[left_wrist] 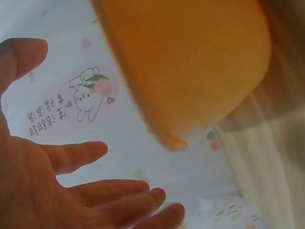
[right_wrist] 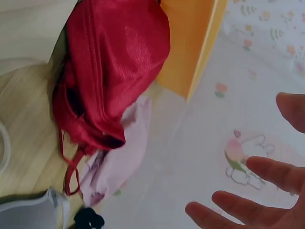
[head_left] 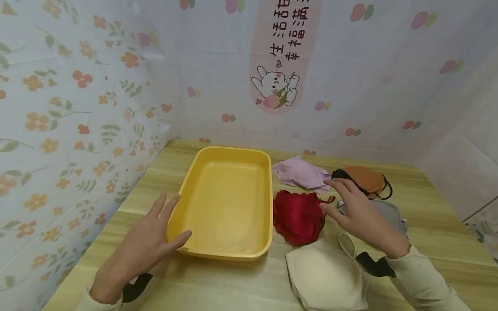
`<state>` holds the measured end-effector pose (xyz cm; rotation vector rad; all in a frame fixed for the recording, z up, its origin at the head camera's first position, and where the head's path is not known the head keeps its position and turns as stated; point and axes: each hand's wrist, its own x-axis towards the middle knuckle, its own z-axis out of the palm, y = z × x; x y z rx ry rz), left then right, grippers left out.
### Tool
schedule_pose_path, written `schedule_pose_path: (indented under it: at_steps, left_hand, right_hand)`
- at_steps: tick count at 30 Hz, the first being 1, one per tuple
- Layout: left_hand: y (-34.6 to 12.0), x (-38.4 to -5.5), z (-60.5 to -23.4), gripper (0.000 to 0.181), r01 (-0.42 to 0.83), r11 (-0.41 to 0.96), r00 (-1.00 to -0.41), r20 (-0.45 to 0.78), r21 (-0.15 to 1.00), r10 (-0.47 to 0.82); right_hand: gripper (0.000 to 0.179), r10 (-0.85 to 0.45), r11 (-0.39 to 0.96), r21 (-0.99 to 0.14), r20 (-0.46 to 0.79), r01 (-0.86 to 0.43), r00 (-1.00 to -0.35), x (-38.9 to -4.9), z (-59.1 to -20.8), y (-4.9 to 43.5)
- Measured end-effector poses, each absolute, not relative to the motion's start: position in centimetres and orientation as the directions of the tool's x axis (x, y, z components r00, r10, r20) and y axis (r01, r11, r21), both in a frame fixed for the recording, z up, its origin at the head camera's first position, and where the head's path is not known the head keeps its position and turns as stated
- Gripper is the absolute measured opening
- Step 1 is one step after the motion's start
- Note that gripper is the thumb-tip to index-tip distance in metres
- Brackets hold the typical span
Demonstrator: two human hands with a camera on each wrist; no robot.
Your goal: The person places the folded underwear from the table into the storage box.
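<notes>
A yellow rectangular plastic tub (head_left: 221, 207) lies on the table with nothing inside. My left hand (head_left: 145, 242) hovers by its near left corner, fingers spread; the left wrist view shows a gap between the hand (left_wrist: 95, 191) and the tub (left_wrist: 190, 62). To the right of the tub is a folded red bra (head_left: 297, 216) with lace edging and a thin strap. Above the bras, between the red one and a grey one (head_left: 385, 216), my right hand (head_left: 362, 214) is held with loosely extended fingers and nothing in them. Nearest me is a cream bra (head_left: 327, 274).
Behind the red bra lies a lilac bra (head_left: 301, 172). Farther right is an orange-brown bra (head_left: 363, 179) with black straps. Patterned cloth (head_left: 218, 65) hangs behind the wood-look table (head_left: 439, 242), and floral cloth (head_left: 70, 142) closes off the left side.
</notes>
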<state>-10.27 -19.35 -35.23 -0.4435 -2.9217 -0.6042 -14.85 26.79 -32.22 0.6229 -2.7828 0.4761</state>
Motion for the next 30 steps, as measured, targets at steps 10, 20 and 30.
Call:
schedule_pose_path:
  at_steps: [10, 20, 30]
  left_hand:
    - [-19.8, -9.8, -36.9, 0.092, 0.297, 0.783, -0.955, 0.149, 0.547, 0.258]
    - [-19.9, -10.0, -38.3, 0.108, 0.295, 0.692, -0.954, 0.161, 0.659, 0.253]
    - [-19.7, -9.6, -38.1, 0.108, 0.249, 0.684, -0.963, 0.102, 0.685, 0.249]
  right_hand:
    - [0.051, -0.401, 0.771, -0.487, 0.13, -0.41, -0.907, -17.7, -32.5, 26.3]
    - [0.054, -0.463, 0.742, -0.552, -0.012, -0.381, -0.886, -20.4, -35.0, 26.7]
    - [0.078, -0.424, 0.803, -0.527, -0.18, -0.277, -0.888, -22.3, -35.9, 26.8]
